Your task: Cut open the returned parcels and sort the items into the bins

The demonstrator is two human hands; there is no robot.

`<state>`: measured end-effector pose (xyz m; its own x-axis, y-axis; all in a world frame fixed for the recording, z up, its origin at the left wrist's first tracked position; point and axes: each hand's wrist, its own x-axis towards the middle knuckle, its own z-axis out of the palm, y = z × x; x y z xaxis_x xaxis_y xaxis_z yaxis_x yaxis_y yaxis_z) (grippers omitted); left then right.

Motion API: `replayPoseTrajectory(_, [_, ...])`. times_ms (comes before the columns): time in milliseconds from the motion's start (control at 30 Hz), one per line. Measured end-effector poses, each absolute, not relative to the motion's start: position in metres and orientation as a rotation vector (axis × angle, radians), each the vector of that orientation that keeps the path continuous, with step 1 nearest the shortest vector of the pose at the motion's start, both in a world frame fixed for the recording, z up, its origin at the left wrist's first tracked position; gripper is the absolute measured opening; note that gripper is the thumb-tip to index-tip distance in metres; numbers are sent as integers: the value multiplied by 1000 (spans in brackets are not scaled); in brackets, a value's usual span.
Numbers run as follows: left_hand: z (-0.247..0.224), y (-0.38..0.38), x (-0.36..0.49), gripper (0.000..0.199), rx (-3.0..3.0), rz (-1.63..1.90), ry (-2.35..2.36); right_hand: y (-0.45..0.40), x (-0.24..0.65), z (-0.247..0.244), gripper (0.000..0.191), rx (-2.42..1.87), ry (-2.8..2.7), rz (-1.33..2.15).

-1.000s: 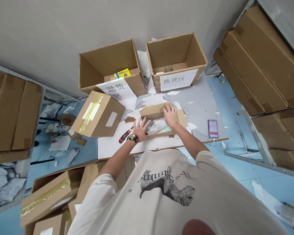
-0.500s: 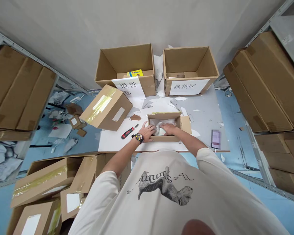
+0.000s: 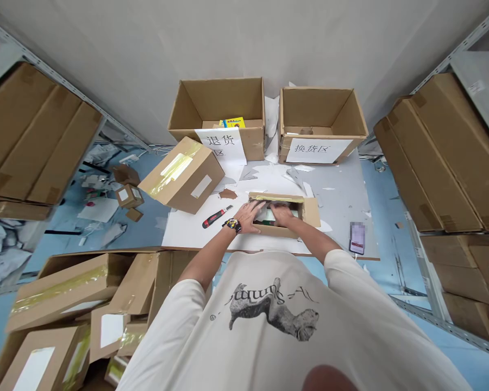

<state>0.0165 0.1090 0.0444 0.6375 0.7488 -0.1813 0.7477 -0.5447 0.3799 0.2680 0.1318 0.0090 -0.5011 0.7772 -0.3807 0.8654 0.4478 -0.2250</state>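
A small open cardboard box (image 3: 275, 231) lies on the white table near its front edge, its right flap folded out. My left hand (image 3: 248, 216), with a watch on the wrist, rests over the box's left end, fingers spread. Inside the box is my right hand (image 3: 282, 215), its fingertips hidden at the crumpled clear wrapping. Between the hands, a green and dark item (image 3: 268, 222) shows at the box's bottom. What the right fingers hold, if anything, cannot be made out. A red and black utility knife (image 3: 217, 216) lies left of my left hand.
A taped carton (image 3: 187, 176) stands tilted at the table's left. Two large open boxes (image 3: 252, 142) (image 3: 286, 142) with paper signs stand at the back. A phone (image 3: 357, 238) lies at the right. Cartons fill a big box at lower left; shelves flank both sides.
The wrapping inside the small box has moved toward the back side, and the green and dark item has come into view. The camera view has shifted slightly.
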Motion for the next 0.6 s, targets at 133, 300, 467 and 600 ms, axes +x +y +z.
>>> replayPoseTrajectory(133, [42, 110, 10, 149, 2394, 45, 1276, 135, 288, 38, 93, 1559, 2484, -600])
replayPoseTrajectory(300, [43, 113, 12, 137, 2383, 25, 1292, 136, 323, 75, 84, 1876, 2617, -798])
replayPoseTrajectory(467, [54, 122, 37, 119, 2330, 100, 1277, 125, 348, 95, 76, 1752, 2672, -1046])
replayPoseTrajectory(600, [68, 122, 50, 102, 2307, 280, 1509, 112, 350, 107, 72, 1606, 2730, -1225])
